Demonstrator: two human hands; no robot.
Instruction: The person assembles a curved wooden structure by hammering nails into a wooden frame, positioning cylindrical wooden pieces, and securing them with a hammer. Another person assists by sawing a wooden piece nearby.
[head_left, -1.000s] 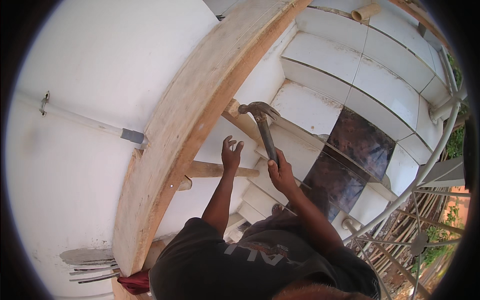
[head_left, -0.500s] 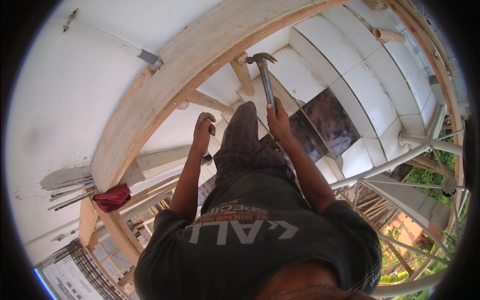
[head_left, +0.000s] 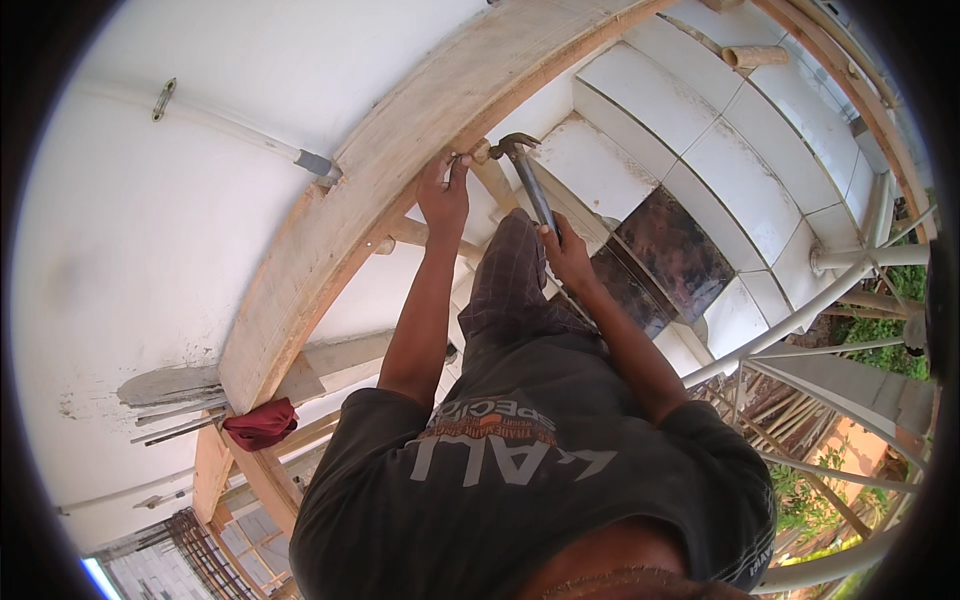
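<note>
Your left hand point(head_left: 445, 195) is now pinching a nail point(head_left: 456, 157) against the curved wooden beam point(head_left: 400, 170), while your right hand point(head_left: 565, 250) is gripping the claw hammer point(head_left: 528, 180) whose head is arriving at the nail's three o'clock.

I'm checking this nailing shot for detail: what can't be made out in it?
- Left hand, head view: whatever its fingertips pinch against the wooden board is too small to identify.
- Hammer: its lower handle is hidden inside the right hand.
- Feet and footing: hidden behind the person's own body.
- Red cloth: bunched, kind unclear.
</note>
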